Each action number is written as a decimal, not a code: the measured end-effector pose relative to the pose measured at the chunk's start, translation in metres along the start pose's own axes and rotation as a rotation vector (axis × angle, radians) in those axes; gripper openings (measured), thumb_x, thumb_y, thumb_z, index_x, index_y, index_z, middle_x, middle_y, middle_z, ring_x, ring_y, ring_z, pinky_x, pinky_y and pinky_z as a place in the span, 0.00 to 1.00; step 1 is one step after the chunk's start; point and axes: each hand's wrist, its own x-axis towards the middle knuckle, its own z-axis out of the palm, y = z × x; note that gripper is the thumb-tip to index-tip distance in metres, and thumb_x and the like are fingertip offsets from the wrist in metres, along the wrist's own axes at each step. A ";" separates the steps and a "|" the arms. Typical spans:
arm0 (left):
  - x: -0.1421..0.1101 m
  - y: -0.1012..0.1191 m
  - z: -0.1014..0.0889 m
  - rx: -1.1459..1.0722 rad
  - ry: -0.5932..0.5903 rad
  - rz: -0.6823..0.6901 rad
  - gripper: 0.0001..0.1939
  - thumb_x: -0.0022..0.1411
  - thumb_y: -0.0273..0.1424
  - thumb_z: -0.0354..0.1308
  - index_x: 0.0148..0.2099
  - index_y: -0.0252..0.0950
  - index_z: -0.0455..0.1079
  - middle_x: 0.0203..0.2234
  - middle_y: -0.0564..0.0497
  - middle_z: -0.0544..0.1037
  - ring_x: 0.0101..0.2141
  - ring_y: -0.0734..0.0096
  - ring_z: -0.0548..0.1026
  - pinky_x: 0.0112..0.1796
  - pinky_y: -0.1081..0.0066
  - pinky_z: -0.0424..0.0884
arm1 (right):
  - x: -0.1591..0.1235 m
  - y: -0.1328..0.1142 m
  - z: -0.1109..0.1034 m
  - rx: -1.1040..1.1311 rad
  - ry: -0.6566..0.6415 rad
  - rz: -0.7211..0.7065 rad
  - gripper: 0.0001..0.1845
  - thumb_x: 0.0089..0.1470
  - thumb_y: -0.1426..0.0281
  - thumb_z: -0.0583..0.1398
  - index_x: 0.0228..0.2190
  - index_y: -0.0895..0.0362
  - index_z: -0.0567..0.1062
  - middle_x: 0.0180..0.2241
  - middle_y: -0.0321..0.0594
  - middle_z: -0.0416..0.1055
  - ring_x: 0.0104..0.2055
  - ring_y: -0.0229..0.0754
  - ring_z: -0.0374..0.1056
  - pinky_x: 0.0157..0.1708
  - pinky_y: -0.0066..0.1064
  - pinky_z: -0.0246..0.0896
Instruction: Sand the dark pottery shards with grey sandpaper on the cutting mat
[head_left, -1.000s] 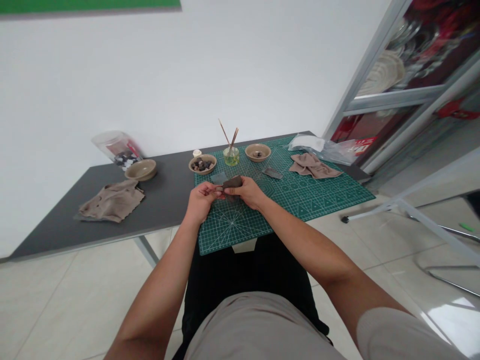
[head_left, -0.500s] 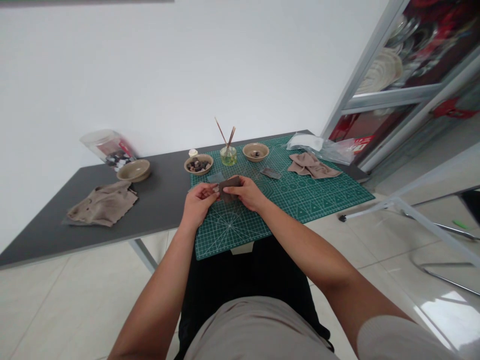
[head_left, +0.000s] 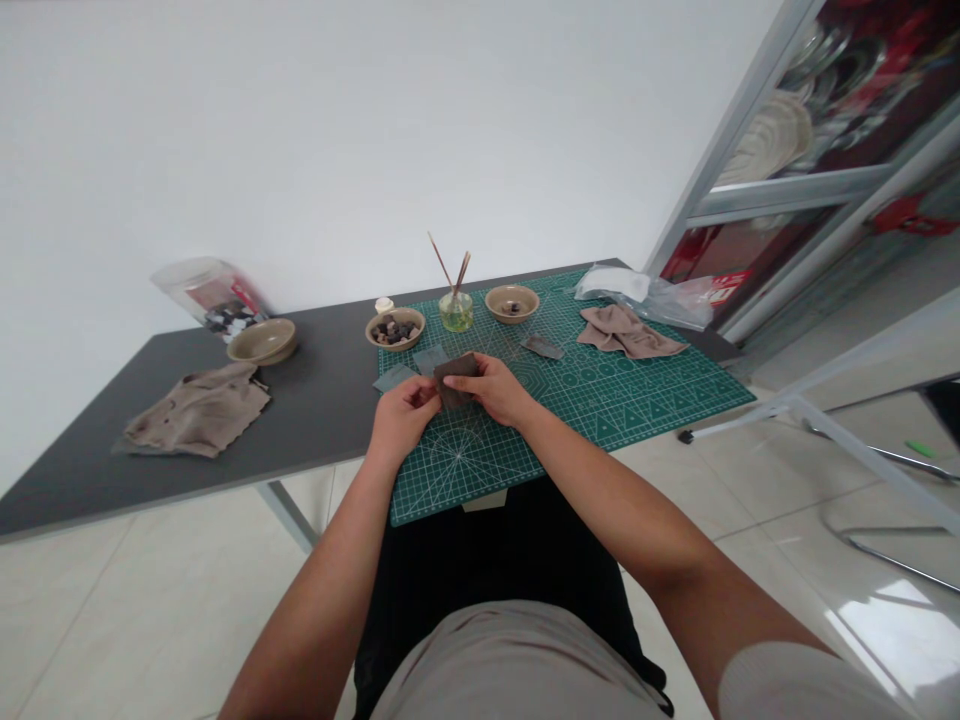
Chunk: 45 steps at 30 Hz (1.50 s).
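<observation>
Hands nearly closed: left hand (head_left: 401, 415) and right hand (head_left: 491, 388) pinch a dark brown pad (head_left: 455, 381) above the green cutting mat (head_left: 622, 395). Risk for us: a loose grip drops it onto the grey sheets (head_left: 429, 360) or into the bowl of dark pieces (head_left: 395, 346).

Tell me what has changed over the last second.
The left hand has drawn slightly toward the body, uncovering a grey sheet on the cutting mat. It and the right hand still hold the dark brown piece. The bowl of dark pieces and the brown cloth stayed put.
</observation>
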 end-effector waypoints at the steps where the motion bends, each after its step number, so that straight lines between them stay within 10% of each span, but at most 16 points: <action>1: -0.001 0.001 0.000 0.033 -0.001 0.006 0.02 0.52 0.30 0.60 0.29 0.38 0.72 0.20 0.56 0.72 0.23 0.73 0.69 0.29 0.72 0.66 | 0.000 0.000 0.000 -0.008 -0.008 -0.009 0.22 0.33 0.65 0.75 0.30 0.57 0.75 0.29 0.33 0.76 0.30 0.37 0.70 0.33 0.30 0.68; 45: -0.005 -0.001 0.001 0.116 -0.021 -0.005 0.06 0.55 0.34 0.60 0.29 0.38 0.72 0.21 0.56 0.76 0.25 0.73 0.72 0.30 0.73 0.66 | 0.003 0.008 -0.001 -0.207 -0.003 -0.079 0.25 0.37 0.56 0.73 0.25 0.55 0.65 0.19 0.28 0.66 0.20 0.34 0.61 0.21 0.28 0.56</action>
